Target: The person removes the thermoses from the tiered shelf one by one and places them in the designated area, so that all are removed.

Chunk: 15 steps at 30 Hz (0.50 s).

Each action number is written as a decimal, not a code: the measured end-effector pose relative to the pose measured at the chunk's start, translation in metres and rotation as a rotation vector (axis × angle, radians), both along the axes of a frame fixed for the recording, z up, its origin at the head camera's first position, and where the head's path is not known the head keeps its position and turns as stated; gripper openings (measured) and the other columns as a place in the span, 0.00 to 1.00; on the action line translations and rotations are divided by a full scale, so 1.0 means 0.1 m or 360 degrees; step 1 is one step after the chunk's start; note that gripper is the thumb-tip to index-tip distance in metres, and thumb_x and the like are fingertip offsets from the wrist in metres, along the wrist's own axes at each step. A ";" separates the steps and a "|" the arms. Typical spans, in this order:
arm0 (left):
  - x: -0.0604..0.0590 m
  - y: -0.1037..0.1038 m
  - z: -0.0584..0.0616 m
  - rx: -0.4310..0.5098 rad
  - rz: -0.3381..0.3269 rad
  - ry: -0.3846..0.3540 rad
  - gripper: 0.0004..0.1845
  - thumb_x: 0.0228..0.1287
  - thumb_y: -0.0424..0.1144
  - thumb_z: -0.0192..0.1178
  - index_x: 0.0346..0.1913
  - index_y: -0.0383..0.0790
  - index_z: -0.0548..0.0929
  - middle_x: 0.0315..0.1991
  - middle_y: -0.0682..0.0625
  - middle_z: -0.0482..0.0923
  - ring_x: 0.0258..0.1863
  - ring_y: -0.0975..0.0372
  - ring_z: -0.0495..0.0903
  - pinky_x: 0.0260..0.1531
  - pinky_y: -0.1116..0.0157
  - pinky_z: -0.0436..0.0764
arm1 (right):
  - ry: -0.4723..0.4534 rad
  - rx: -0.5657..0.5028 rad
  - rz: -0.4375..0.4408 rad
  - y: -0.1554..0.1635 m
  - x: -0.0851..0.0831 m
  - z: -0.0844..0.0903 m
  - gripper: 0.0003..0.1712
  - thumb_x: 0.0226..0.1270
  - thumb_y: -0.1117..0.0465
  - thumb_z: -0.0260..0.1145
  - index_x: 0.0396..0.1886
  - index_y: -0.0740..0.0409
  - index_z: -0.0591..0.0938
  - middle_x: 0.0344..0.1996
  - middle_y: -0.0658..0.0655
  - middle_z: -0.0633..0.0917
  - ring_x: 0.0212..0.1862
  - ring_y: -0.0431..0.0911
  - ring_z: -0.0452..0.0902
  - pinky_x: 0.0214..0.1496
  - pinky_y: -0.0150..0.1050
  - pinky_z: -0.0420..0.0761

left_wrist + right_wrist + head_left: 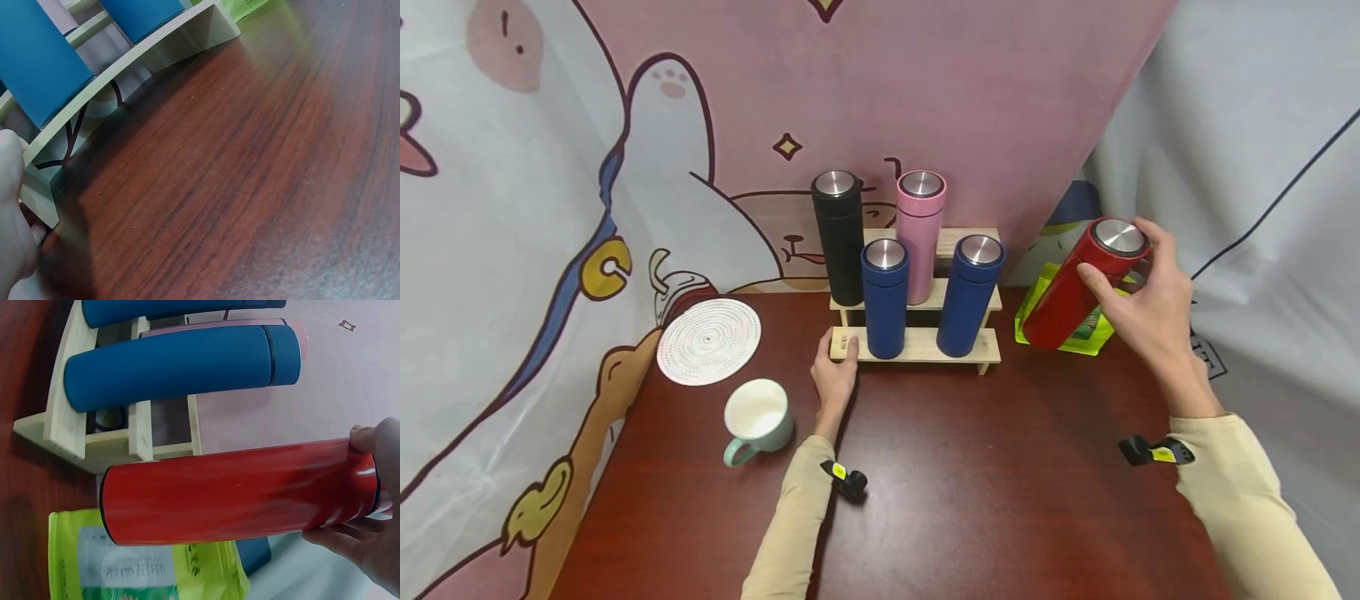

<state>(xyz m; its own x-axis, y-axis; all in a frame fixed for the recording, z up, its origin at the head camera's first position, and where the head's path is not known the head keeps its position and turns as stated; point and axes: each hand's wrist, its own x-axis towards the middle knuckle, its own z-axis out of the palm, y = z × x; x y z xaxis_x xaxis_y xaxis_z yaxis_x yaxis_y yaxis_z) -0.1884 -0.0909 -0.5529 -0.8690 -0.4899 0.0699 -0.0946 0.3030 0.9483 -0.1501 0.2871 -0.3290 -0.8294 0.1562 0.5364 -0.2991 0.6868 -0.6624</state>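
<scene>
Cream sleeves (797, 517) fill the near edge, their forearms cut off by the frame. The right hand (1150, 304) has its grip curled around the silver-capped top of the red flask (1075, 283), which is tilted right of the wooden rack (917, 346), its base hiding part of a green pouch (1093, 337). The left hand (835, 375) rests with relaxed fingers against the rack's left end, mostly out of frame in the left wrist view.

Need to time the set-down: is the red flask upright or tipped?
Tipped: the red flask leans, cap toward the right hand, base over the green pouch.
</scene>
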 end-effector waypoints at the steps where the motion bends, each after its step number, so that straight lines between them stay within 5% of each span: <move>1: 0.00 0.00 -0.01 -0.0003 0.0003 0.0011 0.31 0.64 0.50 0.69 0.69 0.47 0.77 0.61 0.42 0.82 0.60 0.45 0.79 0.63 0.50 0.73 | -0.0001 0.0004 -0.0007 0.02 0.02 -0.01 0.43 0.64 0.54 0.73 0.75 0.33 0.63 0.61 0.60 0.80 0.47 0.26 0.76 0.47 0.15 0.74; 15: 0.01 0.02 -0.12 0.0045 0.0037 0.0185 0.29 0.66 0.48 0.68 0.69 0.46 0.78 0.63 0.43 0.81 0.65 0.50 0.77 0.67 0.52 0.72 | -0.0083 0.0033 -0.0137 0.40 0.21 -0.21 0.44 0.61 0.57 0.75 0.74 0.36 0.64 0.53 0.61 0.81 0.38 0.22 0.74 0.41 0.11 0.70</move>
